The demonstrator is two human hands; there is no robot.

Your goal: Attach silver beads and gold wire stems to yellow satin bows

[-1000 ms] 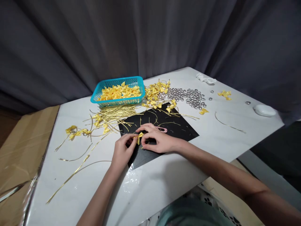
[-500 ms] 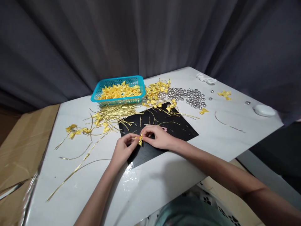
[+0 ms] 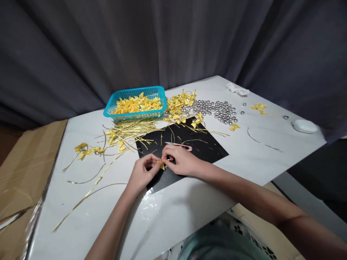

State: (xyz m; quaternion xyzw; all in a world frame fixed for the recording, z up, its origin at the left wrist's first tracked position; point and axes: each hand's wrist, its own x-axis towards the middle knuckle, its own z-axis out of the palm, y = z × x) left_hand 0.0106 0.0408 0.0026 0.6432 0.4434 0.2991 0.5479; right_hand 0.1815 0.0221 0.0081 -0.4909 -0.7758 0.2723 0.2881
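Observation:
Over a black mat [image 3: 162, 182], my left hand [image 3: 143, 171] pinches a small yellow ribbon bow [image 3: 162, 166] between thumb and fingers. The thumb and forefinger of my right hand [image 3: 180, 159] close on the same bow from the other side, their tips meeting the left ones. Most of the bow is hidden by fingertips; one pointed yellow end hangs below. A short bit of gold tie seems to show by the right fingers. Just beyond the right hand lies a pink-handled cutting tool [image 3: 187, 147], partly covered.
A blue basket [image 3: 107, 112] of yellow bows stands at the back. Gold twist ties [image 3: 135, 128] are heaped before it. Silver beads [image 3: 225, 112] and finished-looking yellow bows [image 3: 180, 103] lie right of it. A white dish [image 3: 304, 126] sits far right; a cardboard box [image 3: 29, 162] adjoins the left.
My right hand has shifted slightly down and turned, uncovering more of the pink-handled tool. Less of the yellow bow shows between the fingertips. The left hand has barely moved.

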